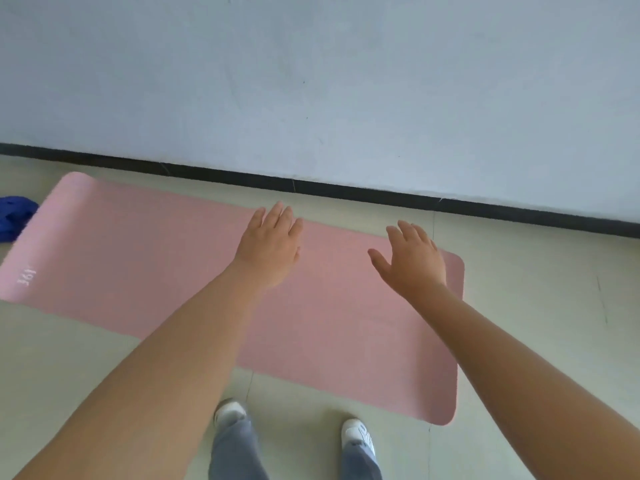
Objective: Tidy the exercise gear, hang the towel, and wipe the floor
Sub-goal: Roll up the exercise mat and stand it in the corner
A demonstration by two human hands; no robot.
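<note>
Both hands (268, 251) (414, 259) empty, fingers straight | pink mat (138, 258) flat | blue cloth (14, 216) beside

Mat (138, 265) lies flat on floor (536, 323), long side running parallel to wall (311, 81) — a strip of floor between them. Cloth (14, 216) at mat's far left end, touching or just beside it. Both hands over mat's right half: left hand (268, 247) left of right hand (414, 261), apart. Shoes — left (230, 412), right (356, 434) — on floor just before mat's near edge.
</note>
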